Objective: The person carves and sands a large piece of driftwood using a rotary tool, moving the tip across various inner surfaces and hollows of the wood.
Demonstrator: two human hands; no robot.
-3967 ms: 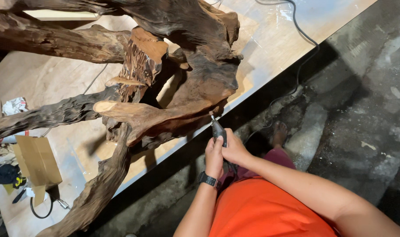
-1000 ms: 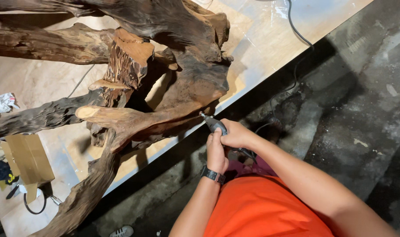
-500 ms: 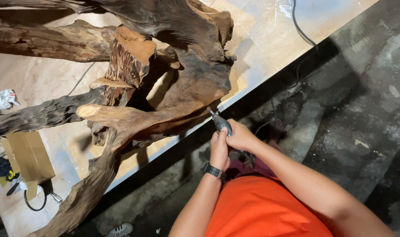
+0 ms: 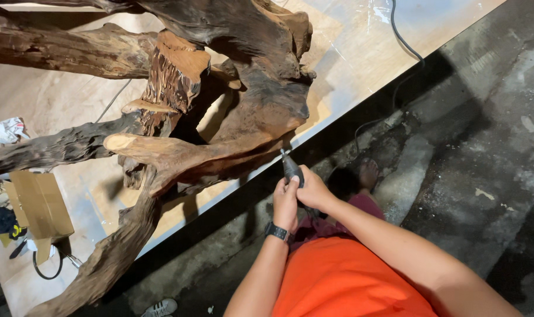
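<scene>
A large gnarled piece of dark brown root wood [image 4: 237, 111] lies on a pale plywood table [image 4: 360, 47]. Both my hands grip a small black rotary tool [image 4: 291, 170] whose tip touches the lower edge of the wood near the table's edge. My left hand [image 4: 285, 202], with a black watch on its wrist, wraps the tool from the left. My right hand [image 4: 315, 191] holds the tool body from the right. My orange shirt fills the bottom of the view.
A black power cord [image 4: 404, 50] runs across the table and down to the concrete floor [image 4: 484, 147]. A cardboard piece [image 4: 38, 205], crumpled white paper [image 4: 7, 130] and a cable loop [image 4: 47, 270] lie at the left. A shoe [image 4: 158, 307] shows below.
Across the frames the hands and tool stay at the same spot on the wood's lower edge, shifting only slightly; the view has moved a little.
</scene>
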